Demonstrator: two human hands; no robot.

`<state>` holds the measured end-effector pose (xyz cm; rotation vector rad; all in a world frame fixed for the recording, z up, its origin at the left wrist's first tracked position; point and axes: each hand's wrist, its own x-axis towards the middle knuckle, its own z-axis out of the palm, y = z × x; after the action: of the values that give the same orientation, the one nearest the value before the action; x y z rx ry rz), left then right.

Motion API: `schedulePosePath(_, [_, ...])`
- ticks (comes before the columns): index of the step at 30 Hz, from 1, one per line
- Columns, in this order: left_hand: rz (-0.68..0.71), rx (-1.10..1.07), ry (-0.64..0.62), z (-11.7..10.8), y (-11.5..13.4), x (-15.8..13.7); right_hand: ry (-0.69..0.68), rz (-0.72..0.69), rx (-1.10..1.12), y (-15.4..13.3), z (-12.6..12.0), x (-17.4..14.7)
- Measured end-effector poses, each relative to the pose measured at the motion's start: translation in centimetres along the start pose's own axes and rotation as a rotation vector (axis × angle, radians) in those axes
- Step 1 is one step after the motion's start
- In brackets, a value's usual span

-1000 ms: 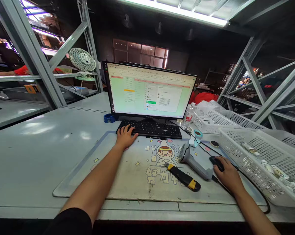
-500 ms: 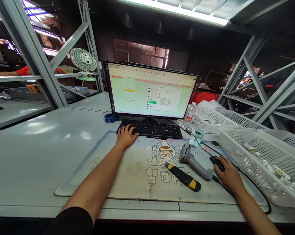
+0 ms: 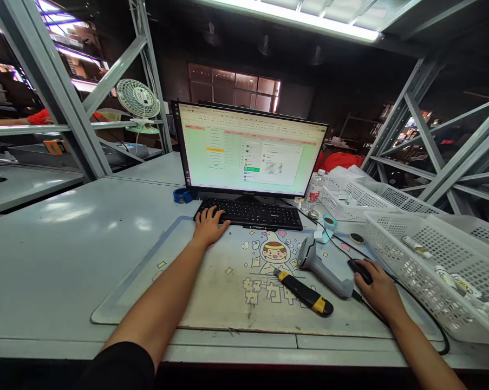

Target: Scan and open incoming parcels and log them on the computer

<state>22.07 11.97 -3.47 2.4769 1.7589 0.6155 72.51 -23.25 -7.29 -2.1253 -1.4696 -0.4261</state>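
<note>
My left hand [image 3: 209,226] lies on the left end of the black keyboard [image 3: 260,214], its fingers spread over the keys. On the right, my right hand [image 3: 377,287] is wrapped over a black computer mouse [image 3: 360,270] on the desk mat [image 3: 212,292]. Between my arms lie a grey barcode scanner [image 3: 325,273] and a black and yellow utility knife [image 3: 303,293]. Behind the keyboard stands a monitor [image 3: 228,151] showing a spreadsheet with a chat window over it; the small text cannot be read.
White perforated baskets [image 3: 415,281] line the right side. A plastic bottle [image 3: 314,189] and a teal tape roll [image 3: 330,222] sit near the keyboard's right end. A blue tape roll [image 3: 182,195] is left of the monitor. A green fan [image 3: 138,103] stands by the metal rack [image 3: 57,81].
</note>
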Motion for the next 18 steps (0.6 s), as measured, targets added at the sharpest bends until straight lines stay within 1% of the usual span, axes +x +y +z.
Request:
schedulePosePath(10, [0.006,-0.018,0.017,0.6,-0.4,0.2,0.008,0.04,-0.039,-0.7,-0.5,-0.1])
schedulePosePath(18, [0.005,-0.003,-0.005,0.3,-0.2,0.1,-0.006,0.08,-0.062,-1.3,-0.9,-0.2])
